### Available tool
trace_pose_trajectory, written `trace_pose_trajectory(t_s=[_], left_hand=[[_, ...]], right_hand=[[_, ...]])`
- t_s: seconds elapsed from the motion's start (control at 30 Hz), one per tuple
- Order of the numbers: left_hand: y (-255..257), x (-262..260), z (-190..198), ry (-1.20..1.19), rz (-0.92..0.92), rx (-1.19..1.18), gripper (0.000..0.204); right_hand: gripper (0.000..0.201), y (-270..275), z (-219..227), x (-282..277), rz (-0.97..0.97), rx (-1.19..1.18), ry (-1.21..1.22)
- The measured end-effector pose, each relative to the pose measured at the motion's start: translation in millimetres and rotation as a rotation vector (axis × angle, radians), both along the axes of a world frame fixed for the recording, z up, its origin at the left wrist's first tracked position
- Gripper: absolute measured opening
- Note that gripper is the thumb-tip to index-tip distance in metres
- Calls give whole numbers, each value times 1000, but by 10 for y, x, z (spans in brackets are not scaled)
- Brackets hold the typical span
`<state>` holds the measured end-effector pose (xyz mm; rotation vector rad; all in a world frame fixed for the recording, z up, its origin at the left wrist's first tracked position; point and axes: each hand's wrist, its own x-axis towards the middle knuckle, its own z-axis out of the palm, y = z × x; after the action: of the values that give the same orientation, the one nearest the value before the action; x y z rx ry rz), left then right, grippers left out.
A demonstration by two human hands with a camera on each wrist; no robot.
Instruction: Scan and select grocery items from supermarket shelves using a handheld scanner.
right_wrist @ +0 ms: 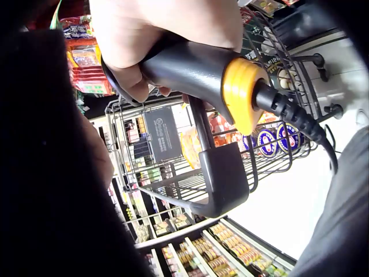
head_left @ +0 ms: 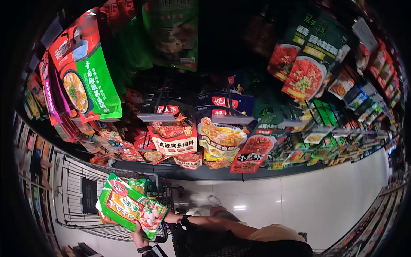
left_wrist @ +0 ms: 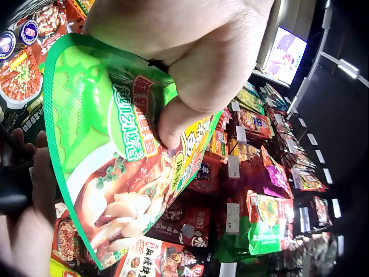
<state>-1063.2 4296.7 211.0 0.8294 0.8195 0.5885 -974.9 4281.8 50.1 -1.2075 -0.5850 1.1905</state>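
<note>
Left hand [left_wrist: 190, 52] has its thumb and fingers clamped on the top edge of a green sauce packet [left_wrist: 115, 161], held up off the shelves over the near rim of the cart [head_left: 70, 188]. Right hand [right_wrist: 155, 34] is wrapped tight around a black handle with a yellow collar [right_wrist: 242, 86] and a coiled cord, looks like a scanner or the cart grip, can't really tell which. In the head view the packet [head_left: 130, 205] sits just beside the cart, with the hanging racks of packets [head_left: 173, 137] well above it. My read: picking is done and this is the carry bit, packet on its way to the basket. Next move would need the left hand to get it over the wire rim and let go, without snagging the handle
</note>
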Motion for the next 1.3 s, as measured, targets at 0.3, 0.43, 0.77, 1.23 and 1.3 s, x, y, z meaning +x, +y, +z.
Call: trace_pose_trajectory(t_s=[0.3,0.43,0.77,1.23,1.3], left_hand=[[-646,254,-8,-51,224,-19,39],[-807,294,25,-66,225,-54,39],[-668,507,187,-41,169,-47,41],[-586,663,239,-29,109,-59,37],[-585,629,193,-37,118,-57,38]], right_hand=[[44,-845,341,813,93,-12,-24],[45,-1331,376,1072,175,-13,-64],[45,-1698,882,1364,284,-105,63],[51,-1745,989,1455,333,-45,200],[53,-1757,1112,1491,357,-101,174]])
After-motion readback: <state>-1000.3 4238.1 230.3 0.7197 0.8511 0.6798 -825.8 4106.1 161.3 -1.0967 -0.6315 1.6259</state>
